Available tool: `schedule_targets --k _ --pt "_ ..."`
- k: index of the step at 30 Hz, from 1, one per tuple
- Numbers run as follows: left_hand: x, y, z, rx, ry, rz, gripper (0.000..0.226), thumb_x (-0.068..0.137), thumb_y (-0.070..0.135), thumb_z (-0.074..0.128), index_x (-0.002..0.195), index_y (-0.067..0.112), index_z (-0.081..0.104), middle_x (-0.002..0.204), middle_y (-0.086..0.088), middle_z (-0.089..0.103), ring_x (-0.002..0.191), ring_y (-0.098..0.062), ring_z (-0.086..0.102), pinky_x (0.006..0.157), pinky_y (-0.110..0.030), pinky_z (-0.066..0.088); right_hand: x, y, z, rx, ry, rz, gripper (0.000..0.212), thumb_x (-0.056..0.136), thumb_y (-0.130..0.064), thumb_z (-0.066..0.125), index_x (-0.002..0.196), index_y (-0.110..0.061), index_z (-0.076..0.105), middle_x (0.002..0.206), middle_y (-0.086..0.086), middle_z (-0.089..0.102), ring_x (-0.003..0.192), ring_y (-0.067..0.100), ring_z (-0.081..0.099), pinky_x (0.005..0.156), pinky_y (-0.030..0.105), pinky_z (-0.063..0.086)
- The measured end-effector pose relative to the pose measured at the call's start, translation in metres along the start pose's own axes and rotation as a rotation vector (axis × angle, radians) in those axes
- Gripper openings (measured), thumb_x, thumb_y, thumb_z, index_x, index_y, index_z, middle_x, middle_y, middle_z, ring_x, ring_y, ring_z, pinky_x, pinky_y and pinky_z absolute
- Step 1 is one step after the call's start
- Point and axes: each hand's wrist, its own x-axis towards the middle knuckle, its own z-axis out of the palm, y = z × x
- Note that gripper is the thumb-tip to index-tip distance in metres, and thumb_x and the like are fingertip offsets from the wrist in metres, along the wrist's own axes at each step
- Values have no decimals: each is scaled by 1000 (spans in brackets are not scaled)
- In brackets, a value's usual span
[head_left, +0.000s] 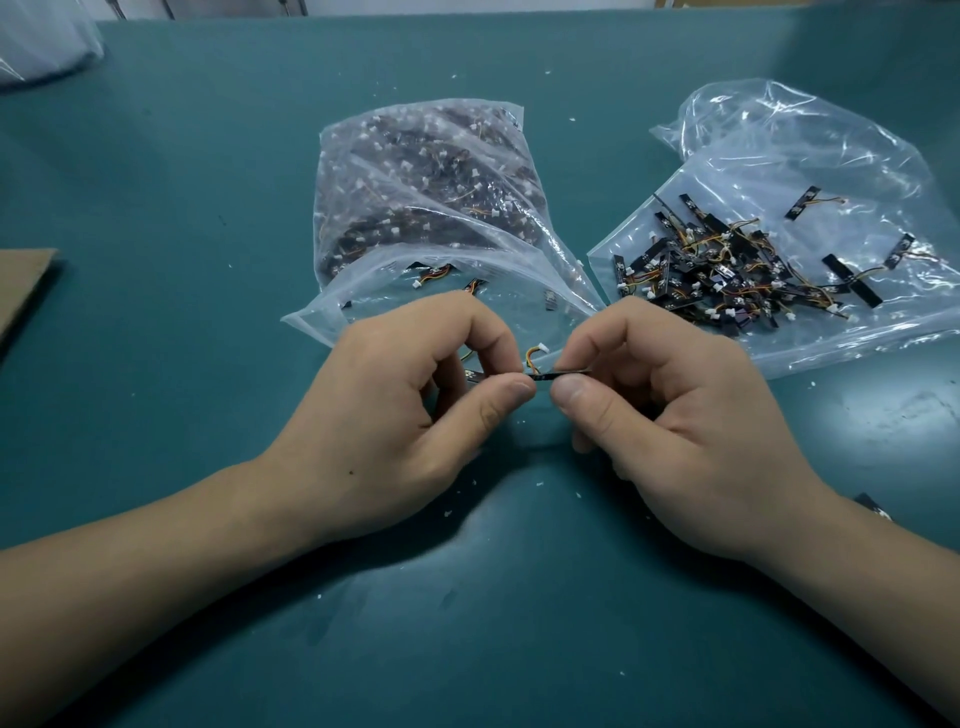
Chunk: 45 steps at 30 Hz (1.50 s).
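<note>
A thin black circuit strip (544, 375) with short orange and yellow wires and a white plug (541, 348) is held over the green table. My left hand (405, 410) pinches its left end between thumb and forefinger. My right hand (670, 415) pinches its right end the same way. Both thumbs almost meet at the middle of the strip. Just behind my hands lies a clear plastic bag (415, 208) stuffed with many such strips, its mouth open toward me.
A second clear bag (810, 145) lies flat at the right with a loose pile of black strips (727, 275) on it. Cardboard (21, 291) juts in at the left edge. Another plastic bag (41, 47) sits far left. Small white flecks dot the green table (156, 182).
</note>
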Motion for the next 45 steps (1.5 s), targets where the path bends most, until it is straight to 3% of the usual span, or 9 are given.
schedule_targets --k 13,20,25,31,37,42,45 --pt "-2 -1 0 -28 -26 -6 13 94 35 64 89 22 62 75 16 57 62 -12 55 59 -17 41 0 0 0 3 -35 -9 8 97 -25 65 93 -29 59 62 7 58 50 24 49 49 41 42" --pt "-1 -1 -1 -23 -34 -28 13 94 36 64 89 24 62 72 26 52 61 -7 52 60 -8 35 1 1 0 -2 -47 3 7 97 -26 65 94 -30 59 64 7 59 51 23 50 51 44 43" --pt "-1 0 -1 -30 -14 -14 13 94 33 65 89 21 63 72 25 52 60 -9 51 60 -11 37 1 1 0 0 -50 -5 7 97 -28 64 95 -31 59 64 7 59 51 24 50 51 44 43" --pt "-1 2 -2 -31 12 15 14 95 32 65 89 19 64 73 19 55 60 -14 51 57 -19 40 1 0 0 -20 -90 -10 11 97 -25 64 94 -33 56 65 2 61 54 23 52 53 35 43" --pt "0 0 0 -9 -52 -19 9 93 28 70 89 26 61 72 31 52 59 -6 50 60 -7 34 0 -1 -1 5 -49 -14 8 96 -29 63 94 -31 56 64 5 59 52 22 49 51 39 42" --pt "1 0 -2 -25 -41 -8 9 92 27 71 88 23 63 72 31 52 57 -8 50 59 -8 34 -1 -2 0 -10 -75 -14 5 97 -36 57 95 -34 53 66 4 60 53 22 51 52 39 43" --pt "0 1 -2 -37 -42 -5 11 92 28 72 87 22 65 71 28 53 57 -9 52 58 -11 36 0 -1 -1 -18 -78 -1 9 98 -30 62 94 -33 54 67 2 61 54 22 53 53 34 44"
